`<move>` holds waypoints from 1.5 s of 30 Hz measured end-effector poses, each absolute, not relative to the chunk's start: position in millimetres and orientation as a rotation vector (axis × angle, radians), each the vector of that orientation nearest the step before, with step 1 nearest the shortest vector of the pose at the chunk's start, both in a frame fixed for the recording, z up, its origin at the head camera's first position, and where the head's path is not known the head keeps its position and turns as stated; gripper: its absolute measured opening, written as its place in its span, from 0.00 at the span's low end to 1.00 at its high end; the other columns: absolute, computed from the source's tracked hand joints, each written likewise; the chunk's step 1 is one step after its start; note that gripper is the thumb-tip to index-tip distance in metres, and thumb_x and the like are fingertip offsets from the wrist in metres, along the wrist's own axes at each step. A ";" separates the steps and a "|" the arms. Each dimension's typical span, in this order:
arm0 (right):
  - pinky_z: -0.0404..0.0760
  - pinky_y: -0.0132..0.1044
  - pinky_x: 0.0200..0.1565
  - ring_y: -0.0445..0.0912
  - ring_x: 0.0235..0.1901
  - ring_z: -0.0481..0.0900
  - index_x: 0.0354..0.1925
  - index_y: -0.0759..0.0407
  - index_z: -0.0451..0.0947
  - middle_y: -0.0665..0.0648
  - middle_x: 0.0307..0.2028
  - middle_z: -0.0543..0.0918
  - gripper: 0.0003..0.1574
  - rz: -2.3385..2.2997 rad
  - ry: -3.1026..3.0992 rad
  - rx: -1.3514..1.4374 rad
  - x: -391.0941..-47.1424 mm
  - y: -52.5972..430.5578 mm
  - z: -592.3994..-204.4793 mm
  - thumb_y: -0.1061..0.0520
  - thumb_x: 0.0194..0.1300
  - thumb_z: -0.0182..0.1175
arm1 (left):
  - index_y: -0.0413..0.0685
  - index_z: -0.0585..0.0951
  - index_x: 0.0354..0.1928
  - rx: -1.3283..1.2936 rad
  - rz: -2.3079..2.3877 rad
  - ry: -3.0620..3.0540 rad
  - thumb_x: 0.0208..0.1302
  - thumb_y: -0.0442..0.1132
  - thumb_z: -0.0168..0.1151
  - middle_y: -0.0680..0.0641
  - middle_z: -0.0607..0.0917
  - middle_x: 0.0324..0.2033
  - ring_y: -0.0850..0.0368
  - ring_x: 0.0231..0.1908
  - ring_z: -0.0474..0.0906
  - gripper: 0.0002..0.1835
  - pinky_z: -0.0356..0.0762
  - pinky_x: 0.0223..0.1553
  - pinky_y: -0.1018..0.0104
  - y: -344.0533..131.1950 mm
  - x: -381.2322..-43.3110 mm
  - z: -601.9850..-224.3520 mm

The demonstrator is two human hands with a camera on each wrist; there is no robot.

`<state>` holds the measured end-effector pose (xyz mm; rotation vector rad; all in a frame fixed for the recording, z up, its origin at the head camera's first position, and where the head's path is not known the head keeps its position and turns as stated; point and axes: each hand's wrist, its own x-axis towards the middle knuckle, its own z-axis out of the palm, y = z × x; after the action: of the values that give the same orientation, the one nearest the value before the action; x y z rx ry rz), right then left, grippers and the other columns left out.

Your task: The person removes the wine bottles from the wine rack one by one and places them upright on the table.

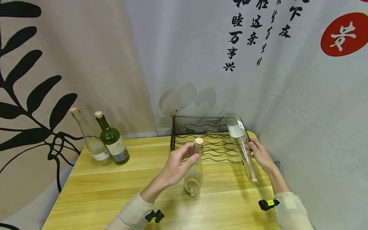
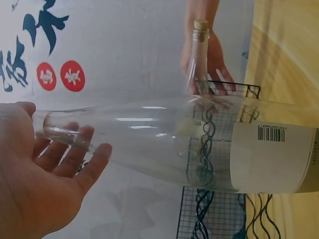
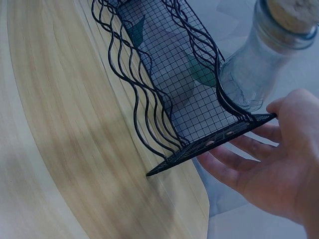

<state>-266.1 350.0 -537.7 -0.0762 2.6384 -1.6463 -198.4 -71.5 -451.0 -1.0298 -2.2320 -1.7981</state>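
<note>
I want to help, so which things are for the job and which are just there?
Probably for the job:
black wire rack
clear bottle lying on it
clear bottle standing in front
maybe green bottle and leftmost clear bottle

Probably just there:
white cloth with writing
beige cloth with black leaves

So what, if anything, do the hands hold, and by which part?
The right hand holds the black wire rack by its end panel; the left hand curls round the neck of a corked clear glass bottle.
</note>
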 end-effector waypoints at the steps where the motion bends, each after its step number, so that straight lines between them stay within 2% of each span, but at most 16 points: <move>1: 0.87 0.32 0.57 0.27 0.55 0.78 0.90 0.64 0.54 0.72 0.77 0.71 0.40 -1.648 2.640 -0.076 -266.0 349.9 -537.6 0.42 0.96 0.36 | 0.48 0.83 0.70 -1.034 -1.803 -2.227 0.87 0.36 0.60 0.45 0.93 0.57 0.57 0.58 0.91 0.16 0.92 0.67 0.60 -71.3 -198.4 -451.1; 10: 0.88 0.34 0.57 0.30 0.54 0.79 0.89 0.64 0.56 0.70 0.74 0.73 0.40 -1.657 2.641 -0.068 -264.0 348.8 -537.8 0.42 0.96 0.37 | 0.48 0.84 0.68 -1.031 -1.816 -2.228 0.87 0.36 0.60 0.46 0.94 0.56 0.57 0.58 0.92 0.15 0.92 0.66 0.60 -70.6 -198.2 -451.6; 15: 0.89 0.38 0.58 0.30 0.54 0.79 0.89 0.64 0.56 0.71 0.73 0.73 0.40 -1.650 2.652 -0.070 -264.3 347.7 -536.8 0.42 0.96 0.36 | 0.48 0.84 0.68 -1.037 -1.797 -2.219 0.87 0.36 0.60 0.45 0.94 0.55 0.57 0.57 0.92 0.15 0.93 0.64 0.60 -70.1 -198.6 -450.4; 21: 0.89 0.45 0.62 0.29 0.55 0.77 0.90 0.64 0.55 0.71 0.75 0.73 0.40 -1.611 2.673 -0.063 -264.0 347.6 -536.9 0.42 0.96 0.35 | 0.43 0.83 0.68 -1.087 -1.744 -2.154 0.88 0.34 0.59 0.40 0.95 0.54 0.53 0.55 0.94 0.14 0.95 0.61 0.59 -68.0 -201.6 -452.8; 27: 0.89 0.51 0.65 0.32 0.57 0.76 0.90 0.63 0.54 0.71 0.77 0.72 0.41 -1.587 2.676 -0.046 -264.0 347.4 -537.5 0.41 0.96 0.35 | 0.43 0.83 0.68 -1.098 -1.722 -2.128 0.87 0.32 0.59 0.39 0.95 0.53 0.50 0.54 0.95 0.15 0.96 0.58 0.60 -66.3 -202.4 -454.5; 34: 0.89 0.50 0.66 0.30 0.56 0.77 0.90 0.64 0.53 0.72 0.78 0.71 0.41 -1.603 2.662 -0.049 -263.8 346.6 -537.1 0.41 0.96 0.35 | 0.41 0.83 0.67 -1.087 -1.696 -2.132 0.87 0.31 0.59 0.41 0.94 0.53 0.50 0.54 0.94 0.14 0.95 0.59 0.59 -65.6 -201.3 -453.7; 42: 0.88 0.57 0.68 0.28 0.56 0.77 0.90 0.64 0.53 0.72 0.77 0.71 0.41 -1.615 2.659 -0.063 -262.9 346.3 -536.8 0.41 0.96 0.35 | 0.39 0.83 0.67 -1.086 -1.669 -2.094 0.86 0.30 0.59 0.38 0.94 0.51 0.48 0.51 0.95 0.14 0.96 0.56 0.59 -70.6 -200.6 -449.9; 45: 0.89 0.55 0.66 0.28 0.55 0.77 0.90 0.64 0.54 0.72 0.77 0.71 0.41 -1.615 2.667 -0.067 -262.9 346.7 -536.4 0.41 0.96 0.35 | 0.40 0.83 0.66 -1.078 -1.663 -2.079 0.86 0.30 0.59 0.37 0.94 0.52 0.49 0.51 0.95 0.14 0.96 0.55 0.60 -75.2 -201.8 -447.5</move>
<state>-262.9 346.7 -536.4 -0.0666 2.6670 -1.6146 -201.8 -75.2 -447.5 -1.0778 -2.0786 -1.6628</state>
